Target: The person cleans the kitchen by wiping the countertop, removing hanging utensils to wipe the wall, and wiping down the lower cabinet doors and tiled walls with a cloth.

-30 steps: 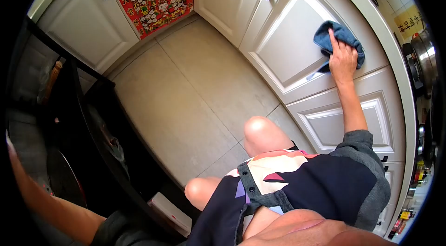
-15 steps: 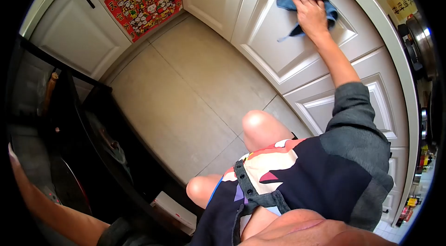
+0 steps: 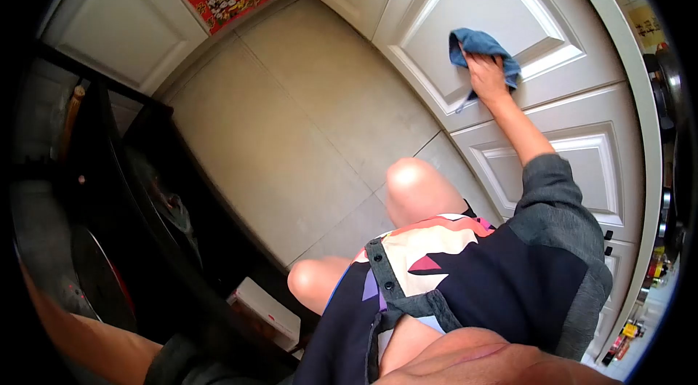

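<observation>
A blue cloth (image 3: 483, 47) is bunched against the white cabinet door (image 3: 480, 0) on the right side of the head view. My right hand (image 3: 487, 76) lies over it, fingers pressing it to the lower part of the raised panel. Part of the cloth sticks out beyond the fingertips, and a corner hangs below the hand. Of my left arm, only the forearm (image 3: 109, 334) shows at the lower left; the hand itself is lost past the dark edge of the view.
A drawer front (image 3: 560, 167) adjoins the door. Along the right runs the countertop edge (image 3: 643, 94) with pans and bottles above. A black rack (image 3: 196, 203) stands at left, a white box (image 3: 265, 312) at its base. My knees (image 3: 411, 181) are over the tiled floor (image 3: 254, 130).
My right hand has slid the cloth down the door panel, toward the drawer front and nearer my body. The view has shifted slightly, and the left fingertips have left it.
</observation>
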`<move>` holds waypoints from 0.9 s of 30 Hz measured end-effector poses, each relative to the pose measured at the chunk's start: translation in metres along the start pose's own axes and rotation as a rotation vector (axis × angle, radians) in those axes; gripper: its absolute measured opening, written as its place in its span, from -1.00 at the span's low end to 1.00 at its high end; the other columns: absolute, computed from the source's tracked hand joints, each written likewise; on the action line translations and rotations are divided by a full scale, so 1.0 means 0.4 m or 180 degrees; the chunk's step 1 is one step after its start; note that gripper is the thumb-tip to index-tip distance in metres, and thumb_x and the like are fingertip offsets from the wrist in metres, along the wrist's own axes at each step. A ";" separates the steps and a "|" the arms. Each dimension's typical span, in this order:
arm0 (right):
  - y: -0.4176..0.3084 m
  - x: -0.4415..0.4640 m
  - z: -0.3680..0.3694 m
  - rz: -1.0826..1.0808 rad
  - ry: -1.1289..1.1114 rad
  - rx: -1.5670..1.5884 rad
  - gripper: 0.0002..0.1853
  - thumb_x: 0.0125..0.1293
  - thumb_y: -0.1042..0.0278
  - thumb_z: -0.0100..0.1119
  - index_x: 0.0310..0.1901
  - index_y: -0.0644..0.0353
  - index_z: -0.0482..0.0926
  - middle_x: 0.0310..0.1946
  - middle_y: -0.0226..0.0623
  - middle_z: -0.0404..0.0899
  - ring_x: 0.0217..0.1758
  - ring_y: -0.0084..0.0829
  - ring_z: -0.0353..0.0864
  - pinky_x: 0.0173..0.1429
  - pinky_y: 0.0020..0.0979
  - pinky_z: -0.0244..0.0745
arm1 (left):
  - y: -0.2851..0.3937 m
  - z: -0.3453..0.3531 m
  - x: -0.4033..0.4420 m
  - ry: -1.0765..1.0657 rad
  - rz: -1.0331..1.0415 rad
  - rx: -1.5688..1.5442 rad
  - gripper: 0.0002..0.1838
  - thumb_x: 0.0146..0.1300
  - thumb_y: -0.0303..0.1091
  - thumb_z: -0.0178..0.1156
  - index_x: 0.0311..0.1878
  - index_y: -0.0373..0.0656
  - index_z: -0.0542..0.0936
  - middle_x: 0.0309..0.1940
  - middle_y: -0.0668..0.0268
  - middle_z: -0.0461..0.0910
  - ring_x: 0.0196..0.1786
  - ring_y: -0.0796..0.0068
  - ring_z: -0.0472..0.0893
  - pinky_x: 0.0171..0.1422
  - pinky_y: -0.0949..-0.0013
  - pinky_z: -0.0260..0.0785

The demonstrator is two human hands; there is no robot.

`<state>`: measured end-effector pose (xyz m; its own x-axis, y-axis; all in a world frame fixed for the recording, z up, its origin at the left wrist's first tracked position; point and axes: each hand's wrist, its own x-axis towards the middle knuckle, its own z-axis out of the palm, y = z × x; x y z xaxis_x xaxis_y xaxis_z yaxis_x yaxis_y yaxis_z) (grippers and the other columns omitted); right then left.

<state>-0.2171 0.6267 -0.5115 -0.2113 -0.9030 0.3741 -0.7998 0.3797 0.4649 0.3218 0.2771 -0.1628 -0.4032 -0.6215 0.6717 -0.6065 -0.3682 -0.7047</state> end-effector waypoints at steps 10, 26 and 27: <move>0.003 0.257 0.145 -0.0078 0.0641 -0.0427 -0.53 0.10 0.45 -0.10 0.11 0.04 0.45 -0.02 -0.42 0.51 0.07 -0.48 0.41 0.17 -0.27 0.02 | 0.026 0.053 -0.042 0.0759 0.0098 0.0679 -0.52 -0.18 0.13 0.31 -0.49 -0.16 0.53 -0.49 0.17 0.55 -0.37 0.15 0.56 -0.26 0.12 0.37; -0.165 0.118 0.465 -0.0684 -0.1571 -0.0016 -0.48 0.11 0.35 -0.19 0.15 0.25 0.35 0.26 -0.20 0.22 0.38 -0.30 0.04 0.40 -0.12 -0.23 | 0.010 0.077 -0.046 0.0914 0.0037 0.0687 -0.45 -0.17 0.18 0.30 -0.44 -0.19 0.53 -0.46 0.13 0.54 -0.34 0.07 0.56 -0.24 0.02 0.37; -0.168 0.146 0.447 -0.0718 -0.1490 -0.0152 -0.48 0.12 0.33 -0.20 0.16 0.28 0.34 0.26 -0.17 0.20 0.38 -0.27 0.04 0.40 -0.12 -0.22 | 0.005 0.075 -0.041 0.0750 0.0047 0.0723 -0.45 -0.17 0.18 0.30 -0.44 -0.20 0.53 -0.46 0.13 0.54 -0.34 0.07 0.56 -0.24 0.03 0.37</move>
<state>-0.2762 0.5124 -0.6643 -0.2740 -0.9524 -0.1335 -0.8303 0.1642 0.5326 0.3480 0.2659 -0.1821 -0.5744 -0.4606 0.6766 -0.4416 -0.5217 -0.7300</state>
